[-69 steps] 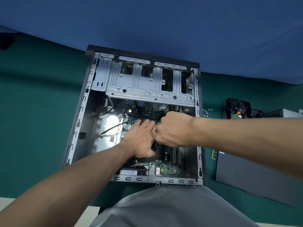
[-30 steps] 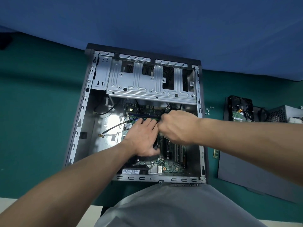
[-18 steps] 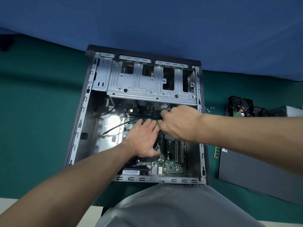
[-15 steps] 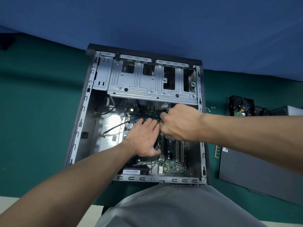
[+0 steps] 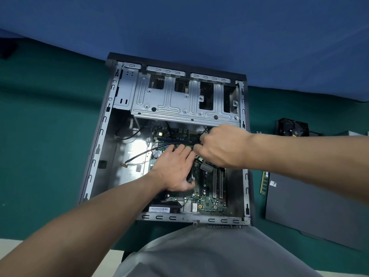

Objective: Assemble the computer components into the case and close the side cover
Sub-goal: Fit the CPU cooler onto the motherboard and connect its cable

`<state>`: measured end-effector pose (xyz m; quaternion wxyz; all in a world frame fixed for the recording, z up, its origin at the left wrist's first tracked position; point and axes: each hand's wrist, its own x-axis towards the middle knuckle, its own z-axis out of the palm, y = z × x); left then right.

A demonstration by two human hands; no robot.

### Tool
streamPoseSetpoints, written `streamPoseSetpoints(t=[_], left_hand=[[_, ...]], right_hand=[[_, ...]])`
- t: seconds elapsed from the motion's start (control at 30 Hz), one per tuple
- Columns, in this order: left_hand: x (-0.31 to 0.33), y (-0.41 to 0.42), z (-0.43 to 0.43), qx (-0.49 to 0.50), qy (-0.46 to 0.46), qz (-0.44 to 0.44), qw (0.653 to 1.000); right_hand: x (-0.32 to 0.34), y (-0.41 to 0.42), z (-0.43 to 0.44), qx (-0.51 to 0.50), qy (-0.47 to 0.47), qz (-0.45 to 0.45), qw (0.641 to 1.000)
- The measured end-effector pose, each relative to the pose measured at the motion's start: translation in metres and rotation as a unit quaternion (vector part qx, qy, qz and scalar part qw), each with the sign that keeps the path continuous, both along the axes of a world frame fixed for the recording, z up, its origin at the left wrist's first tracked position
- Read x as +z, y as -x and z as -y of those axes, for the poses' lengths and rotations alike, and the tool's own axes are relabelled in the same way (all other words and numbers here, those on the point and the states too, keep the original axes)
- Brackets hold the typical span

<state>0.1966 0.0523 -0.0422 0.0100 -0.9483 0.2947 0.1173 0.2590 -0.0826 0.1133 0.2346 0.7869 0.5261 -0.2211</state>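
Computer case lies open, motherboard seated under the flat left fingers; right fingers apparently pinch a black cable. Side cover and memory stick wait beyond the right fingers.

Right hand curls over itself; whatever's under its fingers is hidden. Left hand mostly covers the cooler. Side cover, 4 o'clock, cut by frame edge.

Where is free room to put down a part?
Free: the green mat left of the case; the case floor left of the motherboard, around a loose cable. Crowded: left hand and right hand over the motherboard; memory stick and side cover at right.
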Motion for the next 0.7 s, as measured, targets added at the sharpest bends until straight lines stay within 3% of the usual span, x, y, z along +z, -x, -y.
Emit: streamPoseSetpoints(t=[0.07, 0.1, 0.17, 0.23, 0.27, 0.3, 0.33, 0.4, 0.47, 0.5, 0.57, 0.63, 0.67, 0.7], left_hand=[[0.000, 0.000, 0.000, 0.001, 0.000, -0.004, 1.000], [0.001, 0.000, 0.000, 0.001, 0.001, -0.004, 1.000], [0.001, 0.000, 0.000, 0.000, 0.004, 0.000, 1.000], [0.000, 0.001, -0.001, -0.002, 0.014, 0.009, 1.000], [0.000, 0.001, -0.001, -0.003, 0.018, 0.012, 1.000], [-0.001, 0.001, -0.001, -0.005, 0.021, 0.015, 1.000], [-0.001, 0.001, -0.001, -0.007, 0.023, 0.018, 1.000], [-0.001, 0.001, -0.001, -0.006, 0.023, 0.016, 1.000], [-0.001, 0.001, -0.001, 0.000, 0.015, 0.005, 1.000], [-0.001, 0.001, 0.000, 0.003, 0.010, 0.000, 1.000], [-0.001, 0.000, 0.000, 0.003, 0.005, -0.005, 1.000], [-0.002, 0.000, 0.000, 0.002, 0.007, -0.001, 1.000], [-0.002, 0.000, 0.000, 0.001, 0.009, 0.001, 1.000], [-0.002, 0.000, 0.000, 0.000, 0.009, 0.003, 1.000]], right_hand=[[-0.003, 0.000, 0.002, 0.112, -0.008, 0.030, 0.993], [-0.005, 0.002, 0.000, 0.086, -0.016, 0.021, 0.996], [-0.010, 0.006, -0.006, -0.158, -0.059, -0.040, 0.985], [-0.014, 0.004, -0.013, -0.451, -0.078, -0.118, 0.881], [-0.014, 0.001, -0.014, -0.529, -0.081, -0.147, 0.831], [-0.014, -0.002, -0.014, -0.556, -0.070, -0.171, 0.810], [-0.010, -0.003, -0.014, -0.542, -0.048, -0.194, 0.816], [-0.001, -0.001, -0.013, -0.421, 0.014, -0.200, 0.885], [0.004, 0.005, -0.008, -0.215, 0.043, -0.090, 0.971], [0.003, 0.007, -0.006, -0.090, 0.035, -0.012, 0.995], [-0.002, 0.009, 0.000, 0.079, 0.018, 0.047, 0.996], [-0.004, 0.014, 0.000, 0.057, 0.014, 0.028, 0.998], [-0.007, 0.015, -0.002, -0.045, -0.003, 0.004, 0.999], [-0.010, 0.013, -0.005, -0.209, -0.025, -0.032, 0.977]])
